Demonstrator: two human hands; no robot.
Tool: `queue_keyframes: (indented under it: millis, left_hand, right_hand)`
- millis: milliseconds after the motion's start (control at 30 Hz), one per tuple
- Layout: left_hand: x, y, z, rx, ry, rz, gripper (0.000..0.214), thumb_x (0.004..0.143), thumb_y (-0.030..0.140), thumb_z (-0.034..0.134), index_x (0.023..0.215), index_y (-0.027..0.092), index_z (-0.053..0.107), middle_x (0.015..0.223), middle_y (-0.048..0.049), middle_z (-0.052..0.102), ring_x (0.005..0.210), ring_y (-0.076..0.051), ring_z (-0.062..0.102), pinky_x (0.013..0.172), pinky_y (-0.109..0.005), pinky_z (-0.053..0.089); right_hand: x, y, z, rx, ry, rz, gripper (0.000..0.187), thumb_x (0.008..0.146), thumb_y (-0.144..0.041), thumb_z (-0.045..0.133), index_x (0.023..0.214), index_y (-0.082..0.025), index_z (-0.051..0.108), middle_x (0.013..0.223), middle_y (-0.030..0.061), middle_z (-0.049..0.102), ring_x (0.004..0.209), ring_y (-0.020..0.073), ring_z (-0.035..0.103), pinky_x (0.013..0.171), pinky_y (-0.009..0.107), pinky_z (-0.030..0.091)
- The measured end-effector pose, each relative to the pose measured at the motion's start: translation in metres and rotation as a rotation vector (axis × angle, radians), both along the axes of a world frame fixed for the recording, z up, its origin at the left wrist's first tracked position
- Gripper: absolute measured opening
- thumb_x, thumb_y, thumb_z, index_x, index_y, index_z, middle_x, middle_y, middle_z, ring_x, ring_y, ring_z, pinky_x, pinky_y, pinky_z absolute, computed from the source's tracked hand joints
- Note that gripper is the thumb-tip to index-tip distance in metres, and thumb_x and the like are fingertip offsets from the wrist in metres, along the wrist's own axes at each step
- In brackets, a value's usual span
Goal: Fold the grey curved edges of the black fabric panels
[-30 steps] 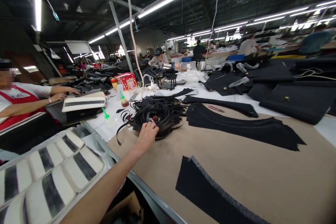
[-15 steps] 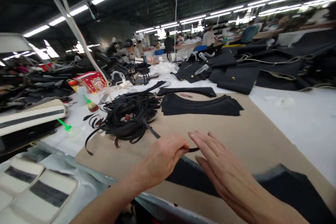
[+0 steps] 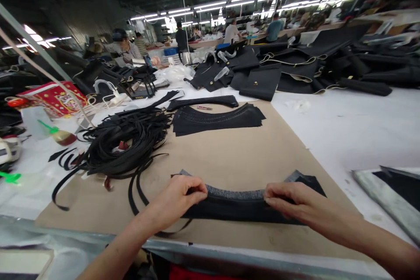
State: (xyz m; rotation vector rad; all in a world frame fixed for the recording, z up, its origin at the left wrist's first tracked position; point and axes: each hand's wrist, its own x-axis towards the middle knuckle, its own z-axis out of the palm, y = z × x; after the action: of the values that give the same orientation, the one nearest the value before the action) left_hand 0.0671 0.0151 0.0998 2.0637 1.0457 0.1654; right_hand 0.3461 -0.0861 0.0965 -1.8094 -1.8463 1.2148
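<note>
A curved black piece of material [image 3: 239, 210] with a grey, fuzzy-looking upper edge lies across the brown board in front of me. My left hand [image 3: 188, 190] pinches that edge near its left end, thumb against fingers. Toward the right end, my right hand [image 3: 284, 199] is closed on the same curved edge. A narrow black strip [image 3: 141, 190] loops down beside my left forearm and passes under the wrist. Whether part of the strip lies under my fingertips is hidden.
A tangled heap of black strips [image 3: 131, 140] lies left, with a stack of curved black pieces [image 3: 218, 118] behind the board's middle. Green-tipped bottles [image 3: 64, 136] stand further left. Black panels with gold studs [image 3: 256, 81] are piled at the back. A slab [image 3: 387, 197] lies right.
My left hand has let the strip go down and now pinches the curved piece. My right hand has moved right, from flat to closed on its edge. The view has swung right.
</note>
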Motion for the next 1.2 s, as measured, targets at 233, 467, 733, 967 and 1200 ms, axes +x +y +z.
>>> queue_keyframes:
  millis: [233,467,733,967,1200]
  left_hand:
    - [0.033,-0.007,-0.018,-0.035,0.091,-0.034,0.014,0.077,0.028,0.056,0.072,0.02,0.067,0.061,0.0047,0.058,0.061,-0.012,0.052,0.057,-0.023,0.031]
    - [0.058,-0.018,-0.028,-0.032,0.146,0.005,0.012,0.074,0.032,0.062,0.069,0.022,0.067,0.064,0.0041,0.062,0.064,-0.013,0.054,0.057,-0.024,0.029]
    - [0.072,-0.008,-0.04,0.042,0.219,0.066,0.008,0.073,0.026,0.06,0.068,0.022,0.065,0.07,0.0006,0.064,0.07,-0.017,0.058,0.06,-0.026,0.03]
    - [0.074,-0.009,-0.046,0.025,0.243,0.084,0.007,0.073,0.024,0.058,0.068,0.021,0.063,0.066,0.0008,0.062,0.064,-0.015,0.055,0.057,-0.025,0.028]
    - [0.076,-0.008,-0.05,0.048,0.265,0.089,0.007,0.073,0.023,0.058,0.069,0.022,0.064,0.064,0.0016,0.06,0.061,-0.014,0.053,0.056,-0.025,0.025]
  right_hand:
    - [0.01,-0.01,-0.012,0.005,-0.153,-0.016,0.028,0.089,-0.035,0.044,0.068,-0.021,0.055,0.068,-0.0016,0.057,0.063,0.0137,0.05,0.057,0.025,0.032]
    - [0.019,-0.014,-0.022,0.037,-0.306,-0.043,0.031,0.091,-0.034,0.04,0.065,-0.021,0.052,0.066,-0.0003,0.059,0.062,0.015,0.053,0.055,0.026,0.031]
    - [0.018,0.001,-0.027,0.021,-0.456,-0.042,0.031,0.091,-0.035,0.043,0.065,-0.022,0.054,0.065,-0.0003,0.062,0.063,0.0161,0.057,0.055,0.027,0.028]
    - [0.014,0.005,-0.031,0.01,-0.473,-0.049,0.028,0.091,-0.036,0.044,0.072,-0.024,0.061,0.069,0.0008,0.066,0.065,0.0176,0.06,0.056,0.028,0.028]
    - [0.009,0.009,-0.034,0.011,-0.511,-0.009,0.028,0.091,-0.031,0.042,0.068,-0.023,0.056,0.067,0.0009,0.065,0.067,0.0185,0.061,0.055,0.028,0.026]
